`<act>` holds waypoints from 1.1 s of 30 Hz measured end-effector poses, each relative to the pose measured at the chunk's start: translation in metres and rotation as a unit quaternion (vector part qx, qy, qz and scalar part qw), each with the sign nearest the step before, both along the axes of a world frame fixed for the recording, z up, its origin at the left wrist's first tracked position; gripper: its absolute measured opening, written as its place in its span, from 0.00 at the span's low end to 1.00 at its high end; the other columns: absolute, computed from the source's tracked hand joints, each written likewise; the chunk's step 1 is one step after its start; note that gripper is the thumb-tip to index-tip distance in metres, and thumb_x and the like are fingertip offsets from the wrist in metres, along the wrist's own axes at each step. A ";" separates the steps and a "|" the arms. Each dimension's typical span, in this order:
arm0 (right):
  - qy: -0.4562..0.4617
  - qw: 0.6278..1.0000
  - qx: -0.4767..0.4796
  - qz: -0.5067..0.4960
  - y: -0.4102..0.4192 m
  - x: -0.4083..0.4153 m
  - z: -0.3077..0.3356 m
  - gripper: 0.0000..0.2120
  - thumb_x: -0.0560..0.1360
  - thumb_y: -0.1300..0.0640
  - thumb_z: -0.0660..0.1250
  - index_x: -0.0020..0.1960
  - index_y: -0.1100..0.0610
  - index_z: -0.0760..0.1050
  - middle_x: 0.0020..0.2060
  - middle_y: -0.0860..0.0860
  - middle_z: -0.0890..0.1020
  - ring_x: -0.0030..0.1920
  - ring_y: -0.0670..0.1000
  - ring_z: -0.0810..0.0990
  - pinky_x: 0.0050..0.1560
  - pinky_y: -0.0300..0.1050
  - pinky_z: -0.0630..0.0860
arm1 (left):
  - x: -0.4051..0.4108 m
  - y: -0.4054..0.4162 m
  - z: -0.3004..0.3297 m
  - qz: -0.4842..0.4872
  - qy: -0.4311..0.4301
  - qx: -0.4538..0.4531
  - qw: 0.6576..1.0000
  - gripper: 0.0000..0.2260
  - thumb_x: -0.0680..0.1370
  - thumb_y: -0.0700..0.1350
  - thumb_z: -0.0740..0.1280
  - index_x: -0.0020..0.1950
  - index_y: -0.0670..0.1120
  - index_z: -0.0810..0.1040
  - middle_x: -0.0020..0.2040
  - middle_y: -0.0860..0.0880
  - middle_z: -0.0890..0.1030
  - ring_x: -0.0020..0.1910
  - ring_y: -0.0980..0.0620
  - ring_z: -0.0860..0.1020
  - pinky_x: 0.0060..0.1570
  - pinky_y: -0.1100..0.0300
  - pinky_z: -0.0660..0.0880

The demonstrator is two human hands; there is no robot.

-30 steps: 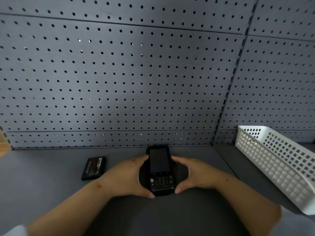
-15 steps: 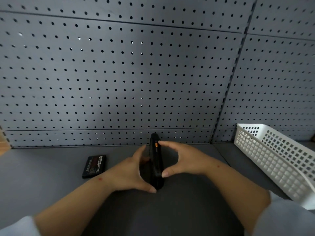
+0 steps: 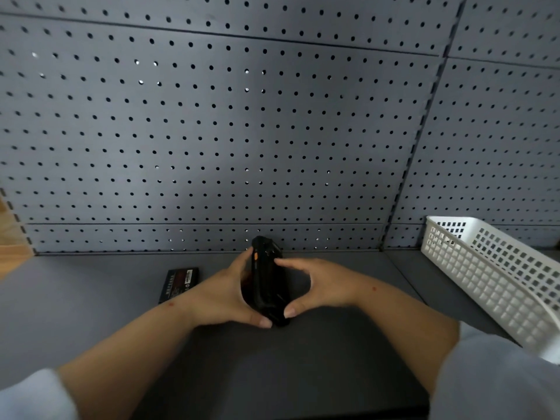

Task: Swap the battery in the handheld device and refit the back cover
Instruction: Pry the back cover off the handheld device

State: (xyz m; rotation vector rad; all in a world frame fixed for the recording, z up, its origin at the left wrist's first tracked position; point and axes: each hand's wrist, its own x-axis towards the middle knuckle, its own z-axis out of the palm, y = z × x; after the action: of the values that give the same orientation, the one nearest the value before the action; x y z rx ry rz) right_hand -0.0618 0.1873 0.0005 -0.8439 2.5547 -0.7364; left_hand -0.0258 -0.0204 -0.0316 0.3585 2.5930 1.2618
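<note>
- The left hand (image 3: 225, 294) and right hand (image 3: 322, 287) are both closed around the handheld device (image 3: 268, 286), gripping it from either side above the counter (image 3: 91, 301).
- The device stands on edge, with its long axis pointing away from the person.
- A spare battery (image 3: 179, 284) lies flat on the counter just left of the left hand, which is the nearer hand to it.
- A white basket (image 3: 497, 277) sits far right, before the pegboard (image 3: 242, 131).

Your black handheld device (image 3: 266, 283) stands on its long edge over the grey bench, orange side button showing. A spare battery (image 3: 179, 284), black with a printed label, lies flat to its left, well apart.
</note>
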 end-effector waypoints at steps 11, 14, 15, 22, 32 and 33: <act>-0.005 0.999 0.027 -0.023 0.014 0.005 -0.015 0.47 0.64 0.46 0.75 0.74 0.45 0.51 0.75 0.46 0.58 0.74 0.47 0.56 0.71 0.42 0.54 | 0.008 0.002 -0.007 -0.005 0.044 -0.137 0.990 0.55 0.55 0.64 0.74 0.73 0.58 0.43 0.71 0.56 0.63 0.72 0.52 0.56 0.74 0.53 0.49; 0.004 0.999 0.022 -0.029 0.019 0.005 -0.019 0.47 0.64 0.46 0.75 0.74 0.46 0.51 0.75 0.46 0.57 0.74 0.45 0.55 0.68 0.38 0.53 | 0.003 -0.001 -0.012 0.000 0.021 -0.170 0.985 0.64 0.46 0.75 0.67 0.74 0.58 0.40 0.77 0.51 0.53 0.75 0.47 0.48 0.74 0.50 0.49; 0.008 0.999 0.020 -0.027 0.021 0.006 -0.021 0.46 0.65 0.46 0.74 0.74 0.46 0.51 0.75 0.45 0.57 0.74 0.45 0.55 0.67 0.36 0.52 | 0.002 -0.001 -0.011 -0.002 0.011 -0.178 0.984 0.64 0.45 0.76 0.65 0.74 0.57 0.39 0.77 0.51 0.50 0.75 0.47 0.45 0.74 0.51 0.47; 0.015 0.998 -0.036 -0.054 0.021 -0.012 -0.024 0.27 0.74 0.49 0.65 0.71 0.52 0.63 0.69 0.50 0.72 0.66 0.43 0.70 0.71 0.44 0.64 | 0.002 -0.002 -0.010 -0.009 -0.003 -0.179 0.984 0.66 0.43 0.78 0.62 0.74 0.56 0.39 0.77 0.53 0.47 0.75 0.48 0.44 0.73 0.53 0.46; 0.183 0.978 0.085 -0.051 0.000 -0.044 -0.018 0.18 0.78 0.52 0.60 0.66 0.56 0.71 0.67 0.53 0.74 0.67 0.52 0.72 0.68 0.43 0.65 | 0.002 0.000 -0.013 -0.005 0.035 -0.211 0.977 0.65 0.42 0.81 0.56 0.74 0.54 0.40 0.77 0.52 0.49 0.75 0.49 0.47 0.73 0.56 0.48; 0.186 0.977 0.094 -0.048 -0.001 -0.046 -0.017 0.18 0.78 0.52 0.60 0.66 0.56 0.71 0.66 0.53 0.75 0.67 0.52 0.72 0.68 0.44 0.65 | 0.003 0.000 -0.013 -0.004 0.037 -0.213 0.976 0.66 0.42 0.81 0.55 0.74 0.54 0.40 0.77 0.52 0.49 0.75 0.49 0.47 0.72 0.57 0.48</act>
State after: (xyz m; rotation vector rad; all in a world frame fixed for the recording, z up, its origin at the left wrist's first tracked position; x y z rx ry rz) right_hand -0.1077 0.1866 -0.0162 -0.8676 2.9569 -0.3801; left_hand -0.0228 -0.0200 -0.0441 0.3359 2.8242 0.6678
